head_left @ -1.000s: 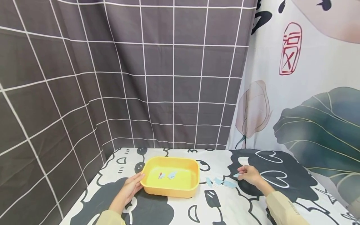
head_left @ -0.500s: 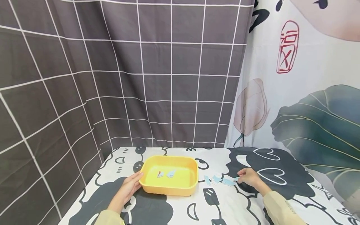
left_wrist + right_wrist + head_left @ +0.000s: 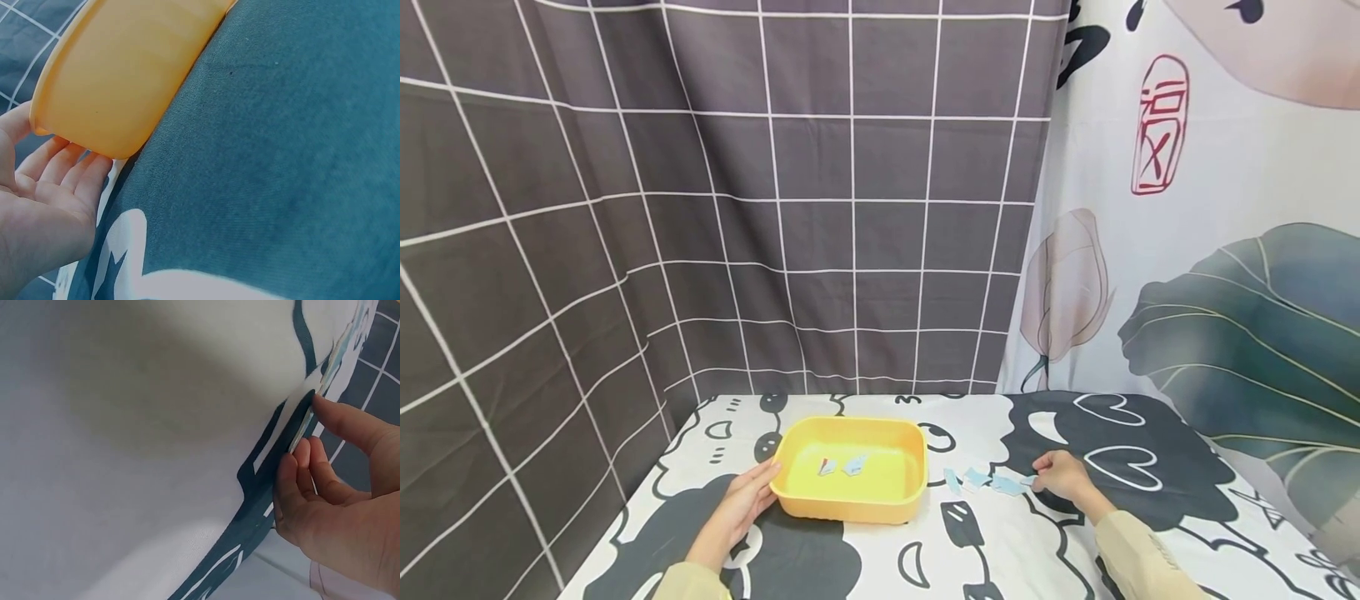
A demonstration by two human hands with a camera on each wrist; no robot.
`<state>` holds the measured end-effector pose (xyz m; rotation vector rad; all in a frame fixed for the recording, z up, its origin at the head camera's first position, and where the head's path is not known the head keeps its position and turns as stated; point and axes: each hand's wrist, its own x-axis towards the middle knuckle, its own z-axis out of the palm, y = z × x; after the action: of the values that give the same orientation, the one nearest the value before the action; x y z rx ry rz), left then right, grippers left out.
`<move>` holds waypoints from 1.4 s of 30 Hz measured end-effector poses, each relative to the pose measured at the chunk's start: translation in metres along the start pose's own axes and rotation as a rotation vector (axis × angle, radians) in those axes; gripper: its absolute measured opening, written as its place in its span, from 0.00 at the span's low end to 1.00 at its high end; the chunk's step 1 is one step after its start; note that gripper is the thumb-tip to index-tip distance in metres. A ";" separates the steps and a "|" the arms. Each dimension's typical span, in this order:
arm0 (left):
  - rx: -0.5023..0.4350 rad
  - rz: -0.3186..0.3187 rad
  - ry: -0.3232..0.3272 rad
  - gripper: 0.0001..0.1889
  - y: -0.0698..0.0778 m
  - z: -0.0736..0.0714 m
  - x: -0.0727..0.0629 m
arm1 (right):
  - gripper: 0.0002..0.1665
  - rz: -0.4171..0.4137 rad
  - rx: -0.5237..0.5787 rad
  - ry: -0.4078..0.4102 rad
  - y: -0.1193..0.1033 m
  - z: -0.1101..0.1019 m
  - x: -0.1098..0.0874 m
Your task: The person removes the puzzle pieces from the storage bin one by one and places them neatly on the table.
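My left hand (image 3: 739,507) holds the left end of a yellow plastic basin (image 3: 850,511), thumb over the rim and fingers against the outer wall (image 3: 100,119) in the left wrist view. Two small flat printed pieces, one with a red mark (image 3: 827,467) and one pale blue (image 3: 854,465), lie inside it. Right of the basin, my right hand (image 3: 1066,477) pinches a thin light-blue flat piece (image 3: 1028,481) between thumb and fingertips, low over the cloth. In the right wrist view this piece (image 3: 302,432) shows edge-on, mostly hidden by the fingers.
Several light-blue flat pieces (image 3: 1009,486) lie in a loose row between the basin and my right hand. A black-and-white cartoon cloth (image 3: 880,554) covers the table. Behind hang a dark checked curtain (image 3: 887,233) and a white floral one (image 3: 1075,292).
My right hand has brought its piece slightly left and down, close to the end of the row of light-blue pieces. My left hand stays on the basin, and the head view shifts slightly.
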<state>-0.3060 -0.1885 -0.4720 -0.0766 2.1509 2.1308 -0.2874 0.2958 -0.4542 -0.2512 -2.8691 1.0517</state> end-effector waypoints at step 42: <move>0.004 0.008 0.015 0.33 0.001 0.002 -0.001 | 0.19 -0.345 0.303 -0.180 -0.144 0.050 0.018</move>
<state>-0.3050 -0.1861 -0.4705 -0.0842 2.1672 2.1366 -0.3294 0.1591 -0.3989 0.3607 -2.7001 1.4648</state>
